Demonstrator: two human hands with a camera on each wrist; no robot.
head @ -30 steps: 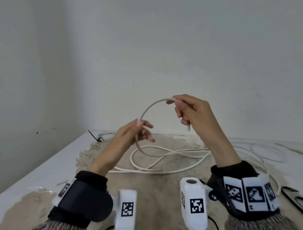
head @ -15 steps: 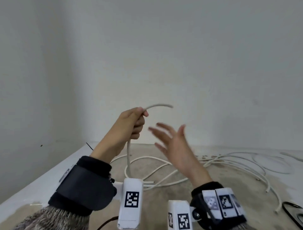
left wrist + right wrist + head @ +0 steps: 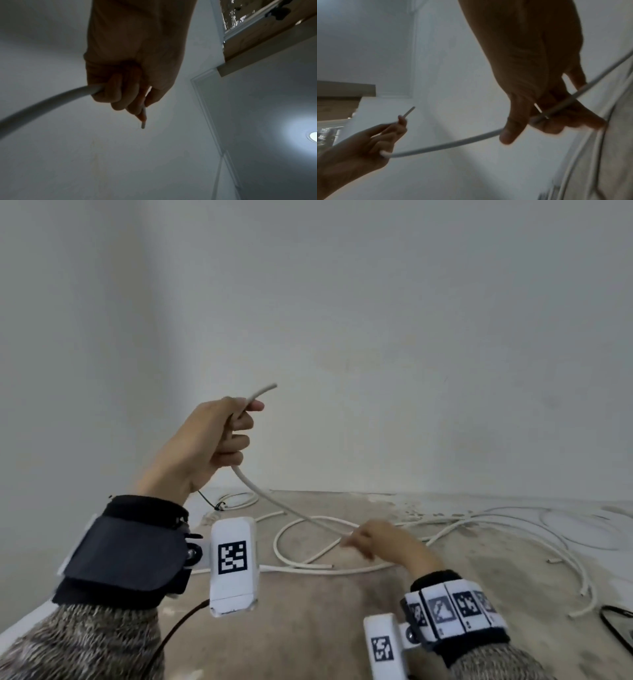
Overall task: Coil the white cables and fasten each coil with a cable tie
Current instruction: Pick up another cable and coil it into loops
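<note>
Two hands share one white cable. Head view: the left hand (image 3: 214, 440) is raised with its fingers wrapped round the white cable (image 3: 274, 505) near its free end, which juts up past the thumb. From the fist the cable slopes down to the right hand (image 3: 380, 542), held low over the table (image 3: 308, 628), then joins loose loops lying there. More white cables (image 3: 513, 529) sprawl to the right. A small coil (image 3: 236, 499) with a dark tie sits at the far left corner. Square black-and-white coded markers show on both wrist units; no legible writing or brand appears.

Left wrist view: the left hand (image 3: 130, 75) is curled fully round the cable (image 3: 51, 100), whose short tip pokes out beyond the fingers.

Right wrist view: the right hand (image 3: 539, 94) pinches the cable (image 3: 453, 143) between thumb and curled fingers, and the span sags across to the left hand (image 3: 373, 139).

Likely risks: the stiff cable may spring out of the light right-hand pinch, or the crossed loops on the table may snag as slack is drawn, spoiling the first turn of the coil.
</note>
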